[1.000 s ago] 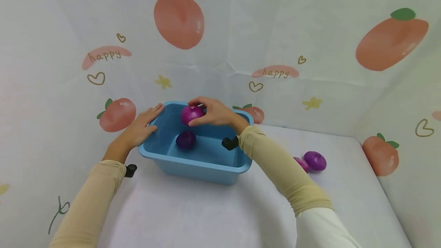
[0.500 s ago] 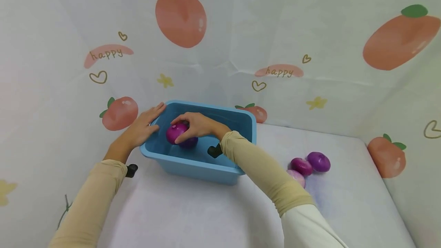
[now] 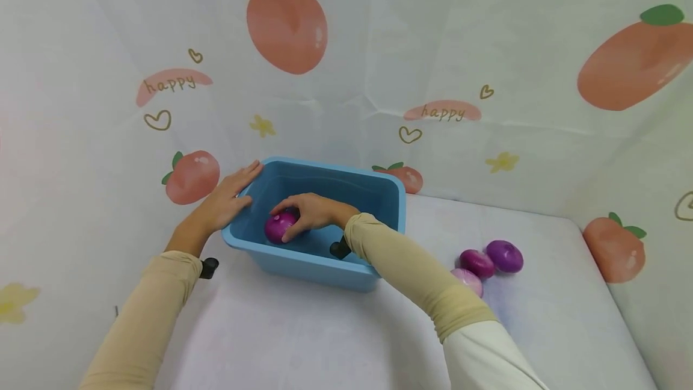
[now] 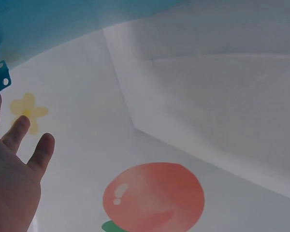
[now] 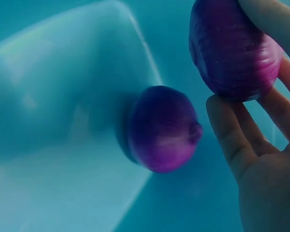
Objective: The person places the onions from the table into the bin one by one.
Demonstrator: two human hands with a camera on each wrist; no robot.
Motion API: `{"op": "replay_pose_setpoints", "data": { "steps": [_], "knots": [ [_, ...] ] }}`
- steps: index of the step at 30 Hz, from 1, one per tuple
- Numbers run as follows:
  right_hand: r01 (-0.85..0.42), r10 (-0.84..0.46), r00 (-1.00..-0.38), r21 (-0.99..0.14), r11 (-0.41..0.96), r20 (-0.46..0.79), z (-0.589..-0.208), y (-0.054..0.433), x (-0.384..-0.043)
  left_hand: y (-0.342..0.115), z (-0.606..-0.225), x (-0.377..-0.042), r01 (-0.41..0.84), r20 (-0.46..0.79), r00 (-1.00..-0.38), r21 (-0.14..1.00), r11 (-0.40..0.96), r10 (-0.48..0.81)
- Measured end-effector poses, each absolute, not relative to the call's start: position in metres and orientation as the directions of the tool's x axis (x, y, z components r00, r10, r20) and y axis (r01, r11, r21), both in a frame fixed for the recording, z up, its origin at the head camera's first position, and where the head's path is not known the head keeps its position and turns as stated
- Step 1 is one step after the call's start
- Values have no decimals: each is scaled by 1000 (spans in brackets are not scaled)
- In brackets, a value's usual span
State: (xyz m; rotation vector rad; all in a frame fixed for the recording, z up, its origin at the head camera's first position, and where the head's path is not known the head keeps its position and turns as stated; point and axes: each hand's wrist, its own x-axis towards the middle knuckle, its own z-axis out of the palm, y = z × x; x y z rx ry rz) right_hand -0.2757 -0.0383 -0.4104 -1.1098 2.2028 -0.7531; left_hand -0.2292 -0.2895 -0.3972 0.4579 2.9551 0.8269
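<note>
My right hand [image 3: 316,210] reaches down inside a blue plastic bin [image 3: 319,262] and grips a red onion [image 3: 277,227] between thumb and fingers. The right wrist view shows that held onion [image 5: 234,50] beside a second, darker onion [image 5: 164,130] on the bin's floor. From the head view the second onion is hidden behind the right hand. On the bin's left rim rests my left hand [image 3: 223,200], its fingers spread along the edge. In the left wrist view, extended fingers [image 4: 42,150] show near the blue rim.
To the right of the bin, a purple onion [image 3: 505,256], a magenta onion [image 3: 476,263] and a pale pink onion [image 3: 468,281] lie grouped on the white table [image 3: 303,336]. A printed cloth wall [image 3: 335,89] stands close behind the bin.
My right hand has lowered the held onion from rim height down into the bin, shifting left. The left hand stays on the rim. The right arm uncovers more of the onions on the table.
</note>
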Motion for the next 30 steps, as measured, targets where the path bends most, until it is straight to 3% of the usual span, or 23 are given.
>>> {"op": "replay_pose_setpoints", "data": {
  "steps": [8, 30],
  "knots": [
    [-546, -852, -471, -684, 484, -227, -416, -40, -272, -288, -398, -228, 265, 50, -958, 524, 809, 281],
    [-549, -832, -488, -648, 527, -263, -413, -42, -271, -289, -396, -225, 262, 47, -958, 535, 803, 282]
  ]
}}
